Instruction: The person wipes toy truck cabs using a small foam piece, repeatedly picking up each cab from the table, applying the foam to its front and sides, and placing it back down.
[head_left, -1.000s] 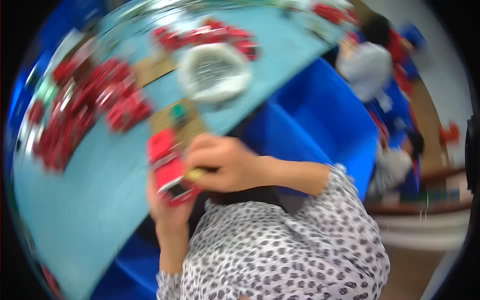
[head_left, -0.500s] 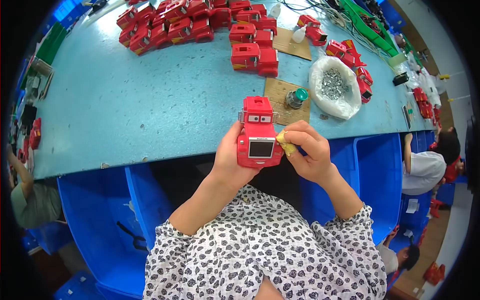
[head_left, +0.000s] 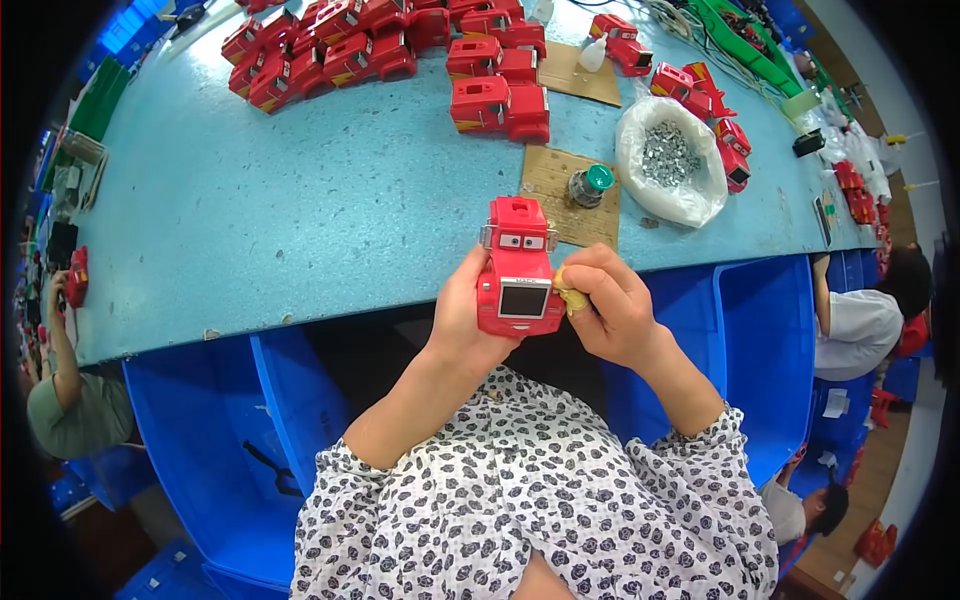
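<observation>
My left hand point(head_left: 462, 318) is wrapped round the side of a red toy truck point(head_left: 522, 262), which has printed eyes and a dark panel framed in silver on its front. The truck is upright at the table's near edge, its front facing me. My right hand point(head_left: 615, 312) pinches a crumpled yellow cloth point(head_left: 573, 300) against the truck's right side. Just beyond the truck, a small jar with a green lid point(head_left: 598, 178) stands on a piece of cardboard point(head_left: 545, 178).
A white plastic bag point(head_left: 705, 205) of small metal parts lies right of the jar. Several red truck bodies point(head_left: 480, 105) fill the table's far side. A white squeeze bottle point(head_left: 593, 55) stands on more cardboard. Blue bins point(head_left: 190, 420) sit below the edge. Co-workers point(head_left: 80, 415) are at both sides.
The whole view has shifted slightly. My hands keep nearly the same hold on truck and cloth. At the far left, a co-worker's hand has risen to a red toy.
</observation>
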